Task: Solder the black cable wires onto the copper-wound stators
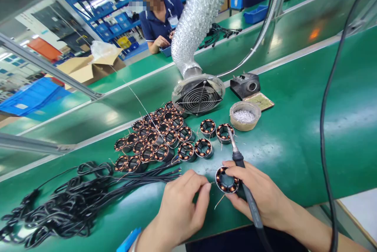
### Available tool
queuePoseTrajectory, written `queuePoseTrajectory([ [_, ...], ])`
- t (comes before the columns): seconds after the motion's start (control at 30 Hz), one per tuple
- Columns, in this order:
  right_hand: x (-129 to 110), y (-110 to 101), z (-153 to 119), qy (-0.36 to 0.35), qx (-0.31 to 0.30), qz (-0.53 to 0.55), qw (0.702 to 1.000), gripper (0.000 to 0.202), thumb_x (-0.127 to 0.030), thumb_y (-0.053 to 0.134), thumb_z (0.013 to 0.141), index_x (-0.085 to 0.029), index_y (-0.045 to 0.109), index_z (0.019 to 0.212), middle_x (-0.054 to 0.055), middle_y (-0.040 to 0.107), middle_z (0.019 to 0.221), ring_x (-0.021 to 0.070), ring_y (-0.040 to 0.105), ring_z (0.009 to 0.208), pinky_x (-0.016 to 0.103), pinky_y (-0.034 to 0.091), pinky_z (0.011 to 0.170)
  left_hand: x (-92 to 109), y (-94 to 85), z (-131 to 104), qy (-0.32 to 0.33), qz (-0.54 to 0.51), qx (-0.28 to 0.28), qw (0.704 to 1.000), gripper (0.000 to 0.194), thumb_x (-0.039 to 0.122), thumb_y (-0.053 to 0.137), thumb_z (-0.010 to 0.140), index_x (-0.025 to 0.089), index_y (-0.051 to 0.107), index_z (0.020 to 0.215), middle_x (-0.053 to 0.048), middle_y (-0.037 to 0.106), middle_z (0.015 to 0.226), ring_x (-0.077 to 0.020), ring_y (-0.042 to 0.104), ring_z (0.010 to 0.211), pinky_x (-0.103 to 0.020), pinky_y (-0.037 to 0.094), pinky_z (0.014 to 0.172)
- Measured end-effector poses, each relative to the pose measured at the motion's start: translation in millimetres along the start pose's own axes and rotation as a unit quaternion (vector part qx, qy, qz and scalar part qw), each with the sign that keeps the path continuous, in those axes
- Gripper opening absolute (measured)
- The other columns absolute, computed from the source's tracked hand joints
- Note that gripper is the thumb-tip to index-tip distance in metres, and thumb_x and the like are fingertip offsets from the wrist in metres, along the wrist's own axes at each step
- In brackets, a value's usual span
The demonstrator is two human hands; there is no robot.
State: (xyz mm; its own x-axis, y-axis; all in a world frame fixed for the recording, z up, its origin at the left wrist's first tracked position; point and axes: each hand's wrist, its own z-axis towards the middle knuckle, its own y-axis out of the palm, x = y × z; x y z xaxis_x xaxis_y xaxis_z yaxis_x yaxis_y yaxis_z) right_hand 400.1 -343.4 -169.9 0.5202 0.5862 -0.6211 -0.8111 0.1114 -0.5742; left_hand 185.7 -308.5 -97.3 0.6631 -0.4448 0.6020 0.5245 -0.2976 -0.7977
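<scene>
My right hand [259, 193] holds a ring-shaped motor stator [227, 180] with copper windings between thumb and fingers. A black soldering iron [249, 193] lies across the same hand, its metal tip pointing up and away over another stator [225, 133] on the bench. Left of the held stator, my left hand [188, 201] is closed, thumb and index finger pinched beside a thin wire at the stator's edge. Whether the wire is between the fingertips is too small to tell. A loose copper wire end hangs below the stator.
Many stators [161, 151] stand in rows left of centre, near a round fume extractor [198, 94]. Black cables [67, 208] lie at left. A bowl of silvery material [245, 116] and an iron holder [245, 85] sit beyond. Across the bench sits a person [160, 18].
</scene>
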Motion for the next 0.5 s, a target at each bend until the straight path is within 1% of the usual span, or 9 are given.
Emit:
queuePoseTrajectory([
  [0.07,1,1,-2,0.002,0.0,-0.004,1.0,0.039,-0.011,0.056,0.084,-0.015,0.048,0.122,0.014,0.063,0.119,0.0255,0.062,0.11,0.04,0.057,0.093,1,0.4,0,0.014,0.002,0.014,1.0,0.019,0.021,0.047,0.093,0.017,0.062,0.081,-0.002,0.057,0.071,-0.0127,0.049,0.063,-0.025,0.034,0.061],
  [0.13,1,2,-2,0.004,-0.001,-0.013,1.0,0.038,-0.011,0.056,0.084,-0.016,0.049,0.122,0.014,0.063,0.118,0.0258,0.064,0.108,0.04,0.059,0.089,1,4.8,4,-0.054,-0.089,-0.02,0.994,0.026,0.028,0.046,0.095,0.017,0.06,0.076,-0.001,0.054,0.067,-0.0128,0.047,0.062,-0.024,0.033,0.059],
  [0.17,1,3,-2,0.004,-0.001,-0.016,1.0,0.037,-0.011,0.055,0.085,-0.016,0.049,0.121,0.014,0.064,0.118,0.0258,0.064,0.107,0.04,0.059,0.088,1,8.0,8,-0.105,-0.161,-0.045,0.98,0.03,0.033,0.046,0.095,0.017,0.058,0.073,0.001,0.051,0.064,-0.0121,0.044,0.058,-0.024,0.032,0.057],
  [0.23,2,3,-2,0.005,0.002,-0.019,1.0,0.036,-0.011,0.055,0.085,-0.016,0.049,0.12,0.014,0.064,0.116,0.0257,0.065,0.106,0.04,0.059,0.087,1,14.1,14,-0.199,-0.302,-0.084,0.928,0.038,0.048,0.048,0.092,0.017,0.053,0.07,0.004,0.042,0.057,-0.0097,0.033,0.049,-0.023,0.025,0.048],
  [0.3,1,4,-1,0.005,0.007,-0.02,1.0,0.036,-0.01,0.054,0.085,-0.016,0.049,0.12,0.014,0.065,0.114,0.0256,0.065,0.106,0.04,0.059,0.087,1,16.6,15,-0.248,-0.373,-0.095,0.889,0.044,0.058,0.05,0.089,0.018,0.051,0.071,0.006,0.036,0.056,-0.0078,0.025,0.045,-0.023,0.019,0.044],
  [0.33,1,4,-1,0.005,0.009,-0.022,1.0,0.037,-0.01,0.053,0.084,-0.017,0.049,0.12,0.014,0.065,0.114,0.0257,0.065,0.105,0.04,0.059,0.087,1,15.8,13,-0.249,-0.37,-0.094,0.89,0.044,0.059,0.052,0.087,0.018,0.053,0.073,0.006,0.038,0.058,-0.0076,0.025,0.046,-0.022,0.02,0.045],
  [0.37,0,3,0,0.006,0.009,-0.023,1.0,0.038,-0.009,0.053,0.084,-0.017,0.049,0.121,0.014,0.065,0.114,0.0257,0.065,0.105,0.04,0.059,0.087,2,13.6,10,-0.237,-0.345,-0.093,0.903,0.042,0.058,0.056,0.086,0.017,0.055,0.076,0.005,0.041,0.061,-0.0077,0.028,0.047,-0.022,0.022,0.046],
  [0.43,0,3,0,0.008,0.006,-0.023,1.0,0.038,-0.009,0.052,0.084,-0.018,0.049,0.121,0.013,0.065,0.115,0.0256,0.065,0.106,0.04,0.059,0.087,4,7.3,0,-0.193,-0.25,-0.102,0.943,0.033,0.05,0.064,0.084,0.017,0.06,0.081,0.003,0.049,0.068,-0.0087,0.035,0.053,-0.022,0.028,0.051],
  [0.5,-1,2,0,0.008,0.003,-0.021,1.0,0.037,-0.009,0.052,0.085,-0.018,0.049,0.12,0.013,0.065,0.115,0.0254,0.065,0.106,0.039,0.059,0.087,5,2.9,-10,-0.151,-0.157,-0.118,0.969,0.023,0.04,0.065,0.085,0.018,0.063,0.079,0.001,0.052,0.069,-0.0099,0.04,0.055,-0.023,0.03,0.054],
])
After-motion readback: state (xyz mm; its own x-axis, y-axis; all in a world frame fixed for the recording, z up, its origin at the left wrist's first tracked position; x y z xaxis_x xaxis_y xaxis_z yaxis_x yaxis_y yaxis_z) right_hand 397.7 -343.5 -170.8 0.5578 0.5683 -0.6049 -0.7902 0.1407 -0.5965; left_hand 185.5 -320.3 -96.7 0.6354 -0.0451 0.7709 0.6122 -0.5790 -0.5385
